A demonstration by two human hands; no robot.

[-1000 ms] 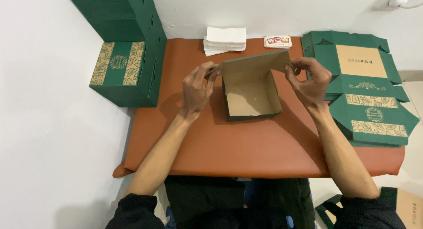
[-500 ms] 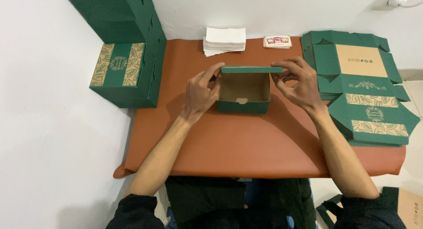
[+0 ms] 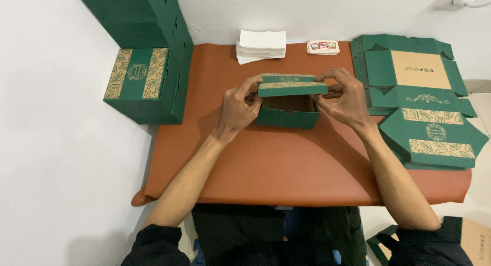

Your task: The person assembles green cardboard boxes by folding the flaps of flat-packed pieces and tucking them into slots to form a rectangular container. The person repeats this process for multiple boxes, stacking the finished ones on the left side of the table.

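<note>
A small green cardboard box (image 3: 286, 116) with a plain brown inside stands in the middle of the brown table mat (image 3: 286, 169). Its lid (image 3: 291, 85), green with a gold leaf pattern, is folded down almost over the opening. My left hand (image 3: 238, 108) grips the box's left side, fingertips on the left end of the lid. My right hand (image 3: 345, 100) grips the right side, fingers on the lid's right end.
A pile of flat unfolded green boxes (image 3: 419, 97) lies at the right. Finished green boxes (image 3: 146, 61) are stacked at the left. A stack of white paper sheets (image 3: 262, 44) and a small pack of cards (image 3: 322, 46) lie at the back by the wall.
The lid, standing open a second ago, has been swung down over the box. Both hands stayed on the box's sides, and the box turned to face me.
</note>
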